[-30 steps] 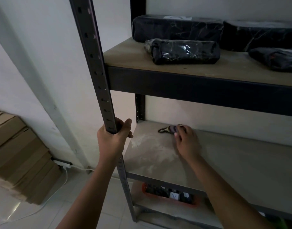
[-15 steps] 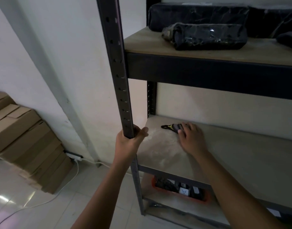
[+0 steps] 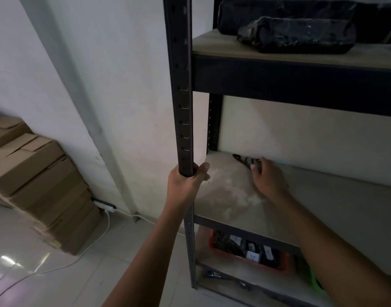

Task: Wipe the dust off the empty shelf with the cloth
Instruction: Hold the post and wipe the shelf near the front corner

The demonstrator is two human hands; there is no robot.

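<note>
The empty shelf [image 3: 336,209] is a pale, dusty board in a dark metal rack. Streaks of dust show on its left part. A small dark cloth [image 3: 243,160] lies at the back left corner, partly under my right hand [image 3: 267,178], whose fingers press down on it. My left hand [image 3: 185,180] grips the rack's front left post [image 3: 181,85] at shelf height.
Black wrapped bundles [image 3: 298,34] lie on the shelf above. An orange tray [image 3: 247,251] with small items sits on the shelf below. Stacked cardboard boxes [image 3: 35,180] stand on the tiled floor at left, with a white cable [image 3: 97,240] and a power strip by the wall.
My right hand has pushed the cloth back toward the rear left corner of the shelf. The view has shifted left and closer. My left hand keeps its grip on the post.
</note>
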